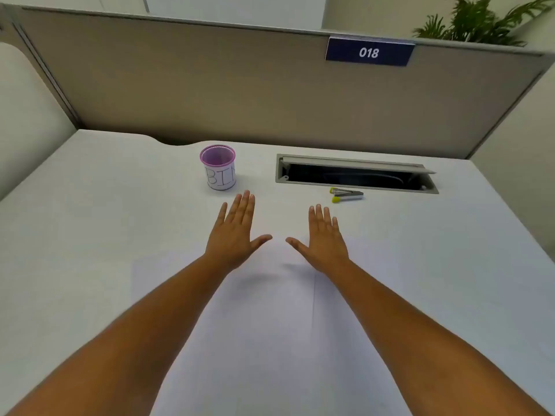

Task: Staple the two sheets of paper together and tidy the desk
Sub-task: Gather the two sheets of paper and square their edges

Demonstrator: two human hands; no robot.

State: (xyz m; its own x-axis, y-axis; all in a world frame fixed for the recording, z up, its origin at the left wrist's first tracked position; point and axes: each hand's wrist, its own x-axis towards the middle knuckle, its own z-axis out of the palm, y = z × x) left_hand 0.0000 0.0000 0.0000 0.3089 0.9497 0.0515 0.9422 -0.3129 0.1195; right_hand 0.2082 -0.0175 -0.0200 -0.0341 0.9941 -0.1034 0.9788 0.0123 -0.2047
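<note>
I see the white desk (90,235) backed by a beige partition (210,94) with a blue 018 tag (369,51). Two paper sheets (270,325) lie flat side by side at the near edge, seam between them under my forearms. Open cable hatch (354,174) far right. Left hand (235,232) and right hand (324,238) both flat, fingers straight, holding nothing, over the sheets' far edge. Purple mesh cup (218,166) marked BIN beyond left hand. Stapler (347,195) just in front of the hatch, apart from both hands
</note>
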